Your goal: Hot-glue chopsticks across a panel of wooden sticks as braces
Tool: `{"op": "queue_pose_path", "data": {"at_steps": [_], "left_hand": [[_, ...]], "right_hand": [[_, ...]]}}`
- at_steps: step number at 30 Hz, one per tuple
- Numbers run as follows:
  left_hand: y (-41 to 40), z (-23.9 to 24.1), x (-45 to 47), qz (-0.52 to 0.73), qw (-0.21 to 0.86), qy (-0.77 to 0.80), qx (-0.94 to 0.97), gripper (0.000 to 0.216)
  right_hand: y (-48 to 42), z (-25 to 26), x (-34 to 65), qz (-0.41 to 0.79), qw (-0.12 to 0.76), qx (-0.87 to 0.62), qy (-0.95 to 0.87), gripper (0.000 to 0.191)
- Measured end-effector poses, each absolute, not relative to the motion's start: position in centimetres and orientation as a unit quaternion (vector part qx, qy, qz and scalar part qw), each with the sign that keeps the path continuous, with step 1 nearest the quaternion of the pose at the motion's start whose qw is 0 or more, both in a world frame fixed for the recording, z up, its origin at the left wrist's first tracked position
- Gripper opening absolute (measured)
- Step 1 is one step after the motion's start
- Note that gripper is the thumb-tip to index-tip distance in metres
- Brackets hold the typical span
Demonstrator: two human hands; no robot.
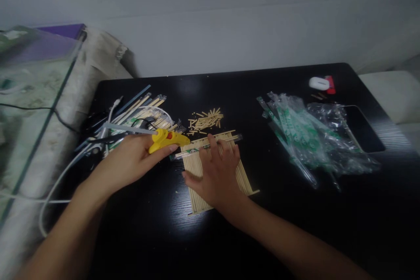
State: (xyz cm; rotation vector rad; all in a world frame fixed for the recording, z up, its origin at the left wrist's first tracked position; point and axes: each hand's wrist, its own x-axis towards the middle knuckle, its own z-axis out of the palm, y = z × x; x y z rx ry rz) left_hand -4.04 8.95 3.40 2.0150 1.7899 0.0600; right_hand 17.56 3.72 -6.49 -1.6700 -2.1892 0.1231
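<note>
My left hand (131,159) is closed around a yellow hot glue gun (160,141), with a pale glue stick (129,128) jutting out of its rear. The gun's nozzle points right, at the far left corner of a flat panel of bamboo sticks (194,183) laid side by side on the table. Across the panel's far part lies a pair of chopsticks in a clear wrapper with green print (186,153). My right hand (220,177) rests palm down over the panel, fingers spread, fingertips at the wrapped chopsticks. Its palm hides much of the panel.
Short cut stick pieces (208,120) are heaped behind the panel. Wrapped chopsticks (157,101) and a white cable (64,175) lie left. Crumpled plastic wrappers (298,133), a dark phone (365,133), a white case (318,83) and a red object (330,85) lie right.
</note>
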Motion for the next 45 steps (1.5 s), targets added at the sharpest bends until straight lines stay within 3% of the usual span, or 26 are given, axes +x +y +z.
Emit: {"op": "queue_pose_path", "data": {"at_steps": [25, 45], "left_hand": [[9.2, 3.5, -6.2, -0.043, 0.213, 0.681, 0.699, 0.074], [9.1, 4.0, -6.9, -0.035, 0.233, 0.669, 0.705, 0.067]], "right_hand": [[3.7, -6.7, 17.6, 0.033, 0.201, -0.59, -0.781, 0.06], [3.7, -6.7, 17.6, 0.039, 0.185, -0.589, -0.786, 0.058]]}}
